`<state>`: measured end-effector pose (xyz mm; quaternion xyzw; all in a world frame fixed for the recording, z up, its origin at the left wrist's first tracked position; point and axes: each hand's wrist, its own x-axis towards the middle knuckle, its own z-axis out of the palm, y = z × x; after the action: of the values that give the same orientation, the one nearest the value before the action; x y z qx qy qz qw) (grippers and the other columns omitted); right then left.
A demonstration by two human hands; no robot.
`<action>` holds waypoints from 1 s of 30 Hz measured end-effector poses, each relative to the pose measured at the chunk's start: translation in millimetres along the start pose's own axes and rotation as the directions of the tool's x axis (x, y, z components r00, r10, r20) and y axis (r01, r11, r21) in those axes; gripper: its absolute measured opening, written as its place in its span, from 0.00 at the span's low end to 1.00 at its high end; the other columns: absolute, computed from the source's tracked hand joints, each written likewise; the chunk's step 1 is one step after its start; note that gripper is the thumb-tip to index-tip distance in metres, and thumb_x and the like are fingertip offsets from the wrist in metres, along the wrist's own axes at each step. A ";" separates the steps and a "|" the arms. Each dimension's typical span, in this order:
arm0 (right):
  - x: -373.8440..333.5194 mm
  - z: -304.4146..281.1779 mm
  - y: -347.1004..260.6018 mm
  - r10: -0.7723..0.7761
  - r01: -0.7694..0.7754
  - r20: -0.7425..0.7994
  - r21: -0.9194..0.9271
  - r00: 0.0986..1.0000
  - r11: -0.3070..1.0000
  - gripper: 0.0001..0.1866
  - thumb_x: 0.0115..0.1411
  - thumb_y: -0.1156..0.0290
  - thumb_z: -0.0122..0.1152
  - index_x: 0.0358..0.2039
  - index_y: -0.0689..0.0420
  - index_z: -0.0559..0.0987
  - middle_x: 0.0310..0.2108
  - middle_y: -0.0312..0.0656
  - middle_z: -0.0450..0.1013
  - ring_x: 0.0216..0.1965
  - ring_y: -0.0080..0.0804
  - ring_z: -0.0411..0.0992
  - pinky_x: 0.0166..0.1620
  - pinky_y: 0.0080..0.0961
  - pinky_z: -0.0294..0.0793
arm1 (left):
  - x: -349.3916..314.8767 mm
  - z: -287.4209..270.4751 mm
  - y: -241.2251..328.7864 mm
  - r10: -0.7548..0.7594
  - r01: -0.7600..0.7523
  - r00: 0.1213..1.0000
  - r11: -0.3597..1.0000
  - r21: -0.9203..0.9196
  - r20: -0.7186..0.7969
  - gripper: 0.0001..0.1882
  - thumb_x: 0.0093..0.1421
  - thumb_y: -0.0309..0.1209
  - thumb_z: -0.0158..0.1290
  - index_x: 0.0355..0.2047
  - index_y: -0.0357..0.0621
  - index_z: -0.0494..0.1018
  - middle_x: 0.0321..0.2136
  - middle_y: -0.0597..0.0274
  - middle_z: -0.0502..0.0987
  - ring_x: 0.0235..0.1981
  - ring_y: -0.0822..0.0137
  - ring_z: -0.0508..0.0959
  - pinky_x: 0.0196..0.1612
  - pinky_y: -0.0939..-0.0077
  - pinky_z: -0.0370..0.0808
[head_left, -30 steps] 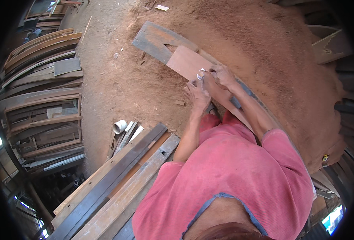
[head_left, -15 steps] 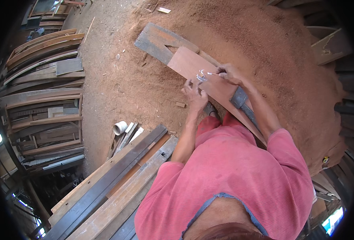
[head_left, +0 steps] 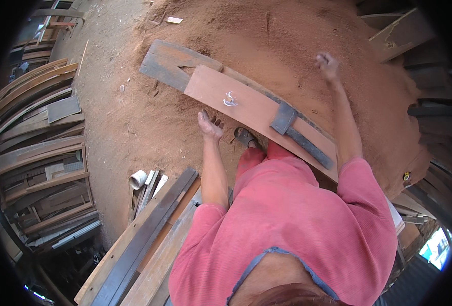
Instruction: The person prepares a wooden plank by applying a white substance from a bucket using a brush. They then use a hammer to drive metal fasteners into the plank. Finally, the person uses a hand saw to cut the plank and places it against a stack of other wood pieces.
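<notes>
A reddish-brown wooden board point(head_left: 256, 113) lies slanted over an older grey, weathered board point(head_left: 167, 64) with a notch. White paste-like smears point(head_left: 230, 99) mark its upper face. Across its lower part rests a mallet- or hatchet-like tool point(head_left: 284, 118) with a broad dark head and a dark handle. My left hand point(head_left: 210, 126) hovers just off the board's near-left edge, fingers apart and holding nothing. Out to the right, clear of the board, my right hand point(head_left: 328, 65) is raised over the sawdust. Motion blurs its fingers, so anything in them cannot be made out.
Sawdust point(head_left: 282, 35) covers the ground around the boards. Several long planks point(head_left: 139, 239) lie at lower left, beside a white cup-like container point(head_left: 137, 179). Stacked timber and frames point(head_left: 42, 173) line the left side; more wood point(head_left: 404, 35) leans at right. My sandalled foot point(head_left: 246, 136) stands near the board.
My right hand has swung away from the white smears to the right, off the board. My left hand has drawn back from the board's edge. The view has shifted, showing the whole dark tool.
</notes>
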<state>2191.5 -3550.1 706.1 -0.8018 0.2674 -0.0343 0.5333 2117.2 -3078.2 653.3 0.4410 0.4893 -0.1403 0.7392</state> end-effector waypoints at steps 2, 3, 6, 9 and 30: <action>-28.7 -3.1 48.6 -0.014 0.018 0.023 -0.203 1.000 0.979 0.12 0.66 0.67 0.58 0.42 0.61 0.82 0.33 0.37 0.78 0.36 0.27 0.75 0.43 0.30 0.74 | 8.9 16.8 -7.6 0.011 -0.003 0.995 0.997 -0.075 0.104 0.36 0.66 0.59 0.36 0.67 0.50 0.60 0.63 0.52 0.67 0.62 0.50 0.68 0.63 0.43 0.63; -39.7 -6.2 76.6 -0.050 0.057 0.034 -0.253 0.998 0.966 0.12 0.64 0.67 0.58 0.42 0.62 0.82 0.32 0.43 0.78 0.35 0.31 0.75 0.44 0.34 0.74 | 24.3 14.7 -18.1 0.059 -0.023 0.974 0.986 -0.163 0.219 0.35 0.67 0.57 0.37 0.65 0.50 0.62 0.62 0.53 0.68 0.61 0.50 0.69 0.62 0.43 0.64; -73.2 -21.3 116.6 0.136 -0.062 0.136 -0.444 0.981 0.894 0.14 0.64 0.65 0.56 0.38 0.64 0.82 0.33 0.50 0.79 0.38 0.38 0.77 0.44 0.36 0.74 | 28.7 20.5 -42.5 0.190 -0.071 0.930 0.933 -0.352 0.316 0.31 0.67 0.53 0.40 0.63 0.47 0.65 0.60 0.55 0.70 0.61 0.51 0.70 0.63 0.44 0.66; -98.5 -40.1 192.3 0.288 -0.186 0.127 -0.512 0.949 0.838 0.13 0.64 0.66 0.57 0.36 0.64 0.82 0.32 0.50 0.79 0.35 0.39 0.77 0.42 0.36 0.74 | 0.6 38.0 -44.5 0.169 -0.019 0.927 0.913 -0.409 0.334 0.28 0.68 0.48 0.41 0.62 0.43 0.66 0.58 0.56 0.72 0.60 0.52 0.71 0.63 0.49 0.68; -119.9 -97.2 239.5 0.692 -0.458 -0.012 -0.758 0.722 0.464 0.18 0.61 0.68 0.54 0.50 0.60 0.80 0.53 0.58 0.75 0.54 0.56 0.74 0.57 0.45 0.72 | -45.3 108.6 -45.9 0.156 -0.168 0.983 0.977 -0.131 -0.099 0.42 0.69 0.61 0.14 0.71 0.47 0.52 0.69 0.47 0.57 0.69 0.43 0.59 0.70 0.43 0.62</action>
<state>1962.0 -3644.6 566.1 -0.7967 0.4319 0.3781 0.1891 2131.1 -3200.3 682.4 0.4326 0.4923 -0.0255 0.7549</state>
